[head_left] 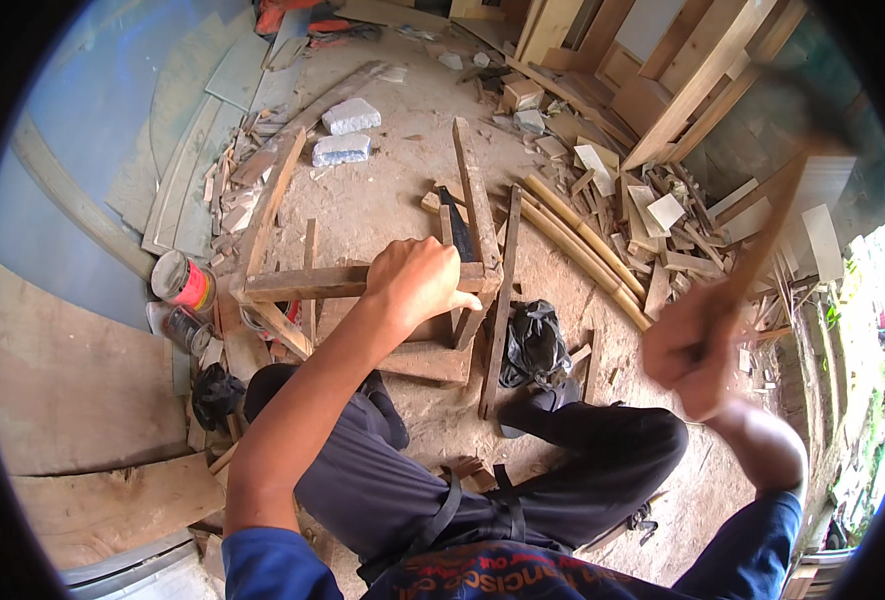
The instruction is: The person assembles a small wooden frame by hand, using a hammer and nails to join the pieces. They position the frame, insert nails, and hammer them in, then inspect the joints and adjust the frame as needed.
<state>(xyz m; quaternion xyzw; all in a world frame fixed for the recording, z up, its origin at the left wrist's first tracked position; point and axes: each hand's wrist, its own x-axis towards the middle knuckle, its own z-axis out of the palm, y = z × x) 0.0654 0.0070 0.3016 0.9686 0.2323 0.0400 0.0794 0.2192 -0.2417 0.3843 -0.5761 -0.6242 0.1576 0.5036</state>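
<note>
Left hand (pixel 418 280) grips wooden frame (pixel 363 282) rail at frame centre.
Right hand (pixel 693 355), blurred, fist closed on a raised stick (pixel 763 235); bare floor (pixel 383 195) above.

Frame (pixel 363 283): rough, unfinished wood, matt brown.
Floor (pixel 383 190): dusty, matt dirt.
Bag (pixel 535 345): glossy black plastic.
Cans (pixel 183 282): shiny metal.
Trousers (pixel 383 490): dark matt cloth.

Pretty even daylight here, we get soft shadows only, and it blows out white at the far right edge. Our right hand (pixel 691 350) and its stick (pixel 763 235) are smeared with motion blur; the left hand (pixel 415 280) is sharp. Fisheye bends the boards near the black rim.
</note>
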